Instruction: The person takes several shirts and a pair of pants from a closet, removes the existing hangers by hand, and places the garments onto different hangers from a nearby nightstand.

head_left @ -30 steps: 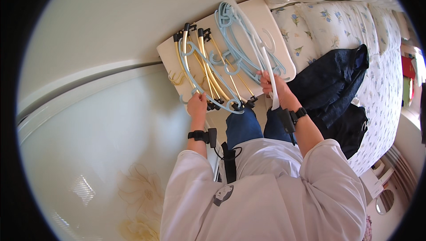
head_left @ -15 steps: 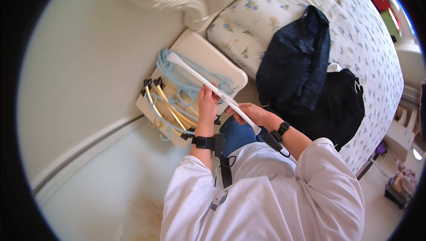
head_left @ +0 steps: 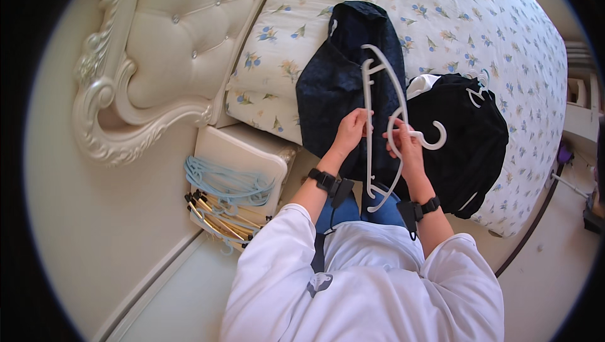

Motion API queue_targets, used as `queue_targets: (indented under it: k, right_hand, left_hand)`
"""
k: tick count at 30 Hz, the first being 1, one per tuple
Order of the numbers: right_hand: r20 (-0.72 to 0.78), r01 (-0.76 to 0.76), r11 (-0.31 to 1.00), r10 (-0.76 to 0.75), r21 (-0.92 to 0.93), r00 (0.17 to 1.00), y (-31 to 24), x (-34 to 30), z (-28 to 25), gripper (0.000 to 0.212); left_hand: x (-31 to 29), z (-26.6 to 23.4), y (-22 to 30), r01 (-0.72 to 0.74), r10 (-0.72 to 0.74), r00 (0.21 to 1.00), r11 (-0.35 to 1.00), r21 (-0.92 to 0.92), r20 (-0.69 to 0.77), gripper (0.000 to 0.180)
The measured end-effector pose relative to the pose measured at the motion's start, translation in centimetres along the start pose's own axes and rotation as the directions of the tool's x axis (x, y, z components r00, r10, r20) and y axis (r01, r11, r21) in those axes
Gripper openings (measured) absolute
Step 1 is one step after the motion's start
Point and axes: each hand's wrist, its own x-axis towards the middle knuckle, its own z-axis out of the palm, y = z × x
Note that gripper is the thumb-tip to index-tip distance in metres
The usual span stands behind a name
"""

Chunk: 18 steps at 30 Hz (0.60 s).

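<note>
A white plastic clothes hanger [head_left: 403, 99] is held up between my two hands, its hook toward the right. My left hand [head_left: 353, 131] grips its straight bar. My right hand [head_left: 406, 148] has its fingers round the shoulder side near the hook. Below and beyond the hanger, a dark navy garment [head_left: 324, 86] lies on the bed. To its right is a black garment [head_left: 463, 143], with light hangers [head_left: 477, 95] showing at its far edge. A bit of white cloth [head_left: 421, 85] pokes out between the two garments.
The bed [head_left: 454, 33] has a floral sheet. At left, a cream bedside table [head_left: 249, 143] bears several light blue hangers [head_left: 227, 181] and gold-coloured hangers with black clips [head_left: 217, 216]. A tufted headboard [head_left: 189, 23] with a carved frame stands behind it.
I have turned rightward, from the bedside table to the garments on the bed. The hanger came along in both hands and now shows its broad side and hook instead of its edge.
</note>
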Motion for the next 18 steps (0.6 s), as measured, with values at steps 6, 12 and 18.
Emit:
queue_targets:
  k: [6, 12, 18]
  right_hand:
    - [-0.046, 0.147, 0.980, -0.154, -0.133, 0.987, -0.8, 2.7, -6.6, 0.049]
    - [0.053, 0.172, 0.961, -0.164, -0.215, 0.985, -1.5, 2.8, -8.9, 0.056]
    - [0.043, 0.093, 0.970, -0.086, -0.224, 0.995, -0.2, 4.0, -8.9, 0.046]
  left_hand:
    - [9.9, 0.8, -2.0, 0.116, 0.025, 0.986, 0.594, 0.796, -0.162, 0.058]
    - [14.3, -2.0, -0.9, 0.383, -0.134, 0.922, 0.189, 0.904, -0.363, 0.057]
    - [13.8, -2.6, -0.9, 0.110, 0.219, 0.957, 0.332, 0.937, -0.190, 0.049]
